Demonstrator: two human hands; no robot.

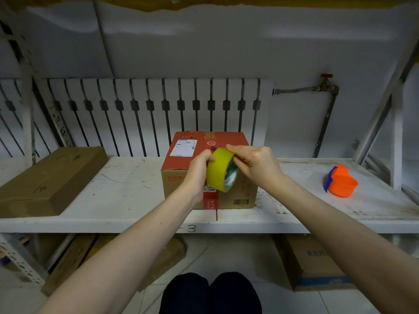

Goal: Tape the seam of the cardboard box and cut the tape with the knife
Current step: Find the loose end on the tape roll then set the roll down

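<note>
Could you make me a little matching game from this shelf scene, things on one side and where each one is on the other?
Things:
1. tape roll
2. red-topped box
3. orange dispenser
4. flat brown carton

Places:
A. far right of the shelf
B. left end of the shelf
C. held in both hands
D. middle of the shelf

Pairs: 1-C, 2-D, 3-A, 4-B

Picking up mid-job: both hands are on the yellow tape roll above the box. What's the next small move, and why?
Probably peel the tape's free end loose with the right hand while the left hand steadies the tape roll; no fresh strip visibly reaches the cardboard box.
</note>
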